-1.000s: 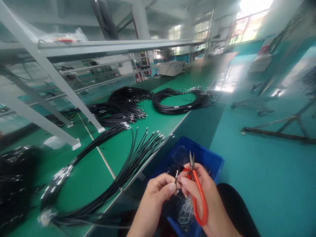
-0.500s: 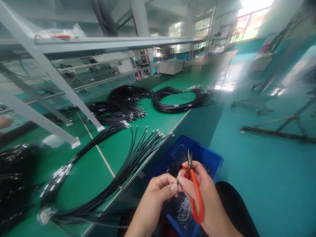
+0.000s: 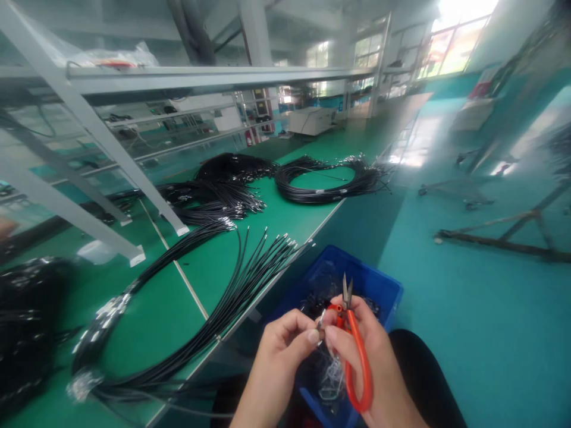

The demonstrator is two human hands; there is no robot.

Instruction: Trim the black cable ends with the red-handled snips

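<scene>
My left hand [image 3: 288, 351] is closed, thumb and forefinger pinching a small silvery piece [image 3: 320, 319] whose exact kind I cannot make out. In my right hand [image 3: 381, 359] rests a pair of red-handled scissors [image 3: 363, 374], the short pointed blades aimed up and slightly apart. The right thumb and forefinger come close to the small piece; whether they touch it I cannot tell. Beneath both hands stands a blue bin [image 3: 387, 291] with clear plastic bits and dark parts inside.
A coil of black cables [image 3: 178, 356] with silvery tips lies on the green table [image 3: 178, 309] to the left. Another coil [image 3: 307, 193] and dark cable heaps [image 3: 232, 169] lie farther back. Grey shelf legs [image 3: 120, 160] stand on the table. A wheeled metal frame [image 3: 504, 241] is at right.
The small silvery piece now shows more above my left fingertips. My right hand and the scissors have shifted slightly right and down. The cables have not moved.
</scene>
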